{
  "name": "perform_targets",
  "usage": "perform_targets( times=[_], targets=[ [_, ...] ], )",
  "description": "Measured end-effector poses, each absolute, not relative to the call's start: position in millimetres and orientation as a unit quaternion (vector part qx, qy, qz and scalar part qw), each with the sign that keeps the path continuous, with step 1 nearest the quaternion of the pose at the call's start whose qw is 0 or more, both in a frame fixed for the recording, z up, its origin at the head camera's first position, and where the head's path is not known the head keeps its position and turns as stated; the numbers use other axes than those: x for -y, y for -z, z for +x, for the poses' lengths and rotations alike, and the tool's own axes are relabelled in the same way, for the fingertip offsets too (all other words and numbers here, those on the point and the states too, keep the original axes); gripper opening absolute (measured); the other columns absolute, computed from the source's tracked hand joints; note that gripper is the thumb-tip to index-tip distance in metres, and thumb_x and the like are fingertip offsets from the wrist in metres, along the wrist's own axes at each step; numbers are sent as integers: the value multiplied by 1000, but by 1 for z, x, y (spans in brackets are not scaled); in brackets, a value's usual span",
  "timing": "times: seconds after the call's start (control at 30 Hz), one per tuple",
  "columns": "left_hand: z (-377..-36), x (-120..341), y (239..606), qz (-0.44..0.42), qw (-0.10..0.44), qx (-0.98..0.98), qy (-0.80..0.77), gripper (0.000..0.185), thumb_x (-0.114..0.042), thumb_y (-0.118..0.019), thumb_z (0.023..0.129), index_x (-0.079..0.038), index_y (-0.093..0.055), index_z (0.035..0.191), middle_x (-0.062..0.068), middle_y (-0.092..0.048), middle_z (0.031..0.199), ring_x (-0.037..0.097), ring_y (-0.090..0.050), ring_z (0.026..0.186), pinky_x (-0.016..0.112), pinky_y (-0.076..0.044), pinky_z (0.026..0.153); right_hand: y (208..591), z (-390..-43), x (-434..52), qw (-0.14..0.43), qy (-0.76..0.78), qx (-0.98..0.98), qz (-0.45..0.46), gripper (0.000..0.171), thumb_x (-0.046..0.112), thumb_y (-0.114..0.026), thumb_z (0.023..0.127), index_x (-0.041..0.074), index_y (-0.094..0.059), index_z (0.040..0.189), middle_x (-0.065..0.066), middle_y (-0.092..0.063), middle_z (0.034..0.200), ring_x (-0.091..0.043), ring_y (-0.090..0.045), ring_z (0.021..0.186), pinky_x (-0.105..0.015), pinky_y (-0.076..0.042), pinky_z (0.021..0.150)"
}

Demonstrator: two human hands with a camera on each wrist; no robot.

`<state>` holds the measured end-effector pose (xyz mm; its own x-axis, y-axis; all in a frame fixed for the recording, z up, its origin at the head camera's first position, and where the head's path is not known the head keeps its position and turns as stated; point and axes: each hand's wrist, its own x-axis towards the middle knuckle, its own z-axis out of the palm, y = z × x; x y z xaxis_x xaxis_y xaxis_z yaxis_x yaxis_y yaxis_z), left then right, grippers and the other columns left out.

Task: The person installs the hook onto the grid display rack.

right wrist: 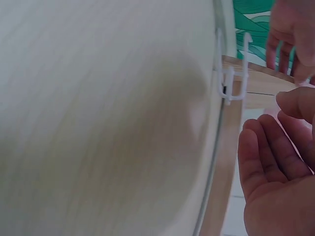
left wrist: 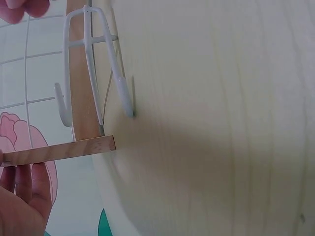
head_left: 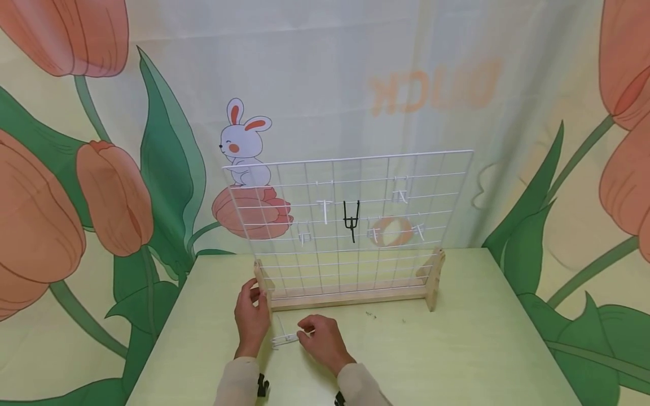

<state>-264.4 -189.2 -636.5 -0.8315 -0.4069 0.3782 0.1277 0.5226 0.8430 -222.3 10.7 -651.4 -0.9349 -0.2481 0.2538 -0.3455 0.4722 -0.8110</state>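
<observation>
My left hand (head_left: 252, 318) is at the left end of the grid rack's wooden stand (head_left: 350, 296), fingers against the outer face of its upright. In the left wrist view those fingers (left wrist: 39, 184) line the edge of the wood. A white wire hook (head_left: 285, 339) with upturned prongs lies on the table in front of that upright. Just right of the hook, my right hand (head_left: 325, 338) hovers with loosely bent fingers. The right wrist view shows its palm (right wrist: 280, 196) holding nothing, thumb apart from the fingers, beside the white hook (right wrist: 231, 83).
The white wire grid (head_left: 335, 270) stands upright in the stand. A black hook (head_left: 351, 221) and several white hooks, one of them at upper right (head_left: 400, 194), hang on it. Small dark bits (head_left: 372, 314) lie on the table (head_left: 457, 361). Behind hangs a printed curtain (head_left: 315, 84).
</observation>
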Motion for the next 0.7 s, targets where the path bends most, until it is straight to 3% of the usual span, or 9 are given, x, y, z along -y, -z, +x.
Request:
perform_targets(
  times=[0.2,0.37,0.7],
  targets=[
    [-263,188,634,93,267,827,486,39,-6,-65,104,-11,-59,141,16,-71,118,32,-72,108,50,-64,87,655,-228,-4,26,-477,859,187,15,7,-78,92,3,-80,106,-11,-80,100,-16,-74,89,-24,-60,77],
    [-263,189,633,101,257,827,489,39,-7,-65,104,-12,-58,142,16,-71,120,33,-72,110,51,-63,89,658,-230,-1,0,-466,865,186,14,7,-78,92,6,-80,106,-6,-80,99,-11,-72,89,-23,-59,77],
    [-263,188,632,97,265,827,487,39,-6,-65,104,-10,-59,142,16,-71,120,32,-73,109,52,-63,88,664,-231,4,10,-444,875,191,12,4,-80,89,9,-81,100,-1,-80,91,-5,-70,83,-25,-59,77]
  ],
)
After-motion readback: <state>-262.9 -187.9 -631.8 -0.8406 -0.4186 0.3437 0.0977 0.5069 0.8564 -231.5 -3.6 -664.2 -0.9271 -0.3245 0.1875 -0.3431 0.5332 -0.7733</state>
